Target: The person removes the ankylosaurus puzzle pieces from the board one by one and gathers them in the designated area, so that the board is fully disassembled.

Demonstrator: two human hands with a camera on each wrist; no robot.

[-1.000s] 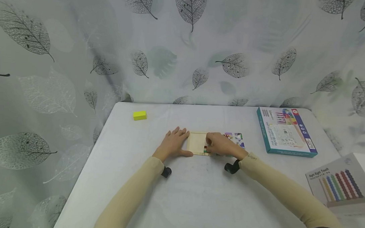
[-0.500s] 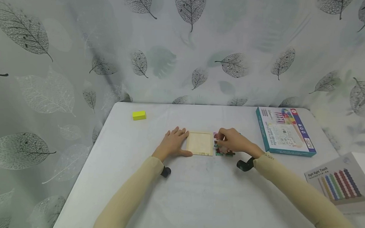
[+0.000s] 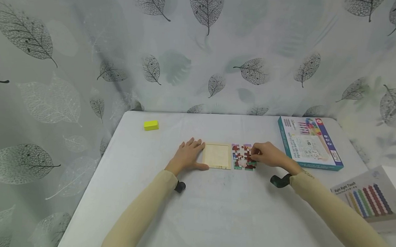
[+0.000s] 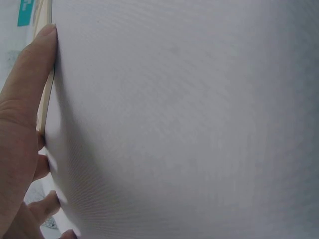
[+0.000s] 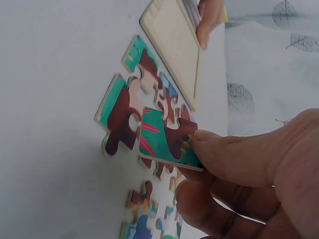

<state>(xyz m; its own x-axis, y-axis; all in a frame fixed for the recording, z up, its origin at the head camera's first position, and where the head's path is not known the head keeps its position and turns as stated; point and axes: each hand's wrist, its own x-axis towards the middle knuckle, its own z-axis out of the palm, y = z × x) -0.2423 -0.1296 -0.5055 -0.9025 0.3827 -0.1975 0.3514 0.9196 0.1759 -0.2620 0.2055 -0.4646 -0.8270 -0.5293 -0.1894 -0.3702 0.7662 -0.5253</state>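
Observation:
My left hand (image 3: 188, 156) lies with spread fingers along the left edge of a shallow square wooden puzzle tray (image 3: 217, 156); in the left wrist view its thumb (image 4: 32, 69) touches the tray's rim. My right hand (image 3: 268, 154) pinches a corner jigsaw piece (image 5: 167, 139), green with pink stripes and a brown patch, between thumb and fingers. That piece is held over a group of loose jigsaw pieces (image 3: 241, 157) to the right of the tray. Several pieces lie close together there, among them a brown and green one (image 5: 119, 117). The hand hides part of the group.
A yellow block (image 3: 151, 125) sits at the back left of the white table (image 3: 195, 210). At the back right lies a flat teal-edged box (image 3: 310, 143). Another box (image 3: 365, 198), picturing coloured rods, stands at the right edge. A leaf-patterned curtain (image 3: 219, 66) hangs behind.
My right hand has moved right from over the tray to the loose pieces' right side, carrying a jigsaw piece and uncovering most of the group. The left hand stays put.

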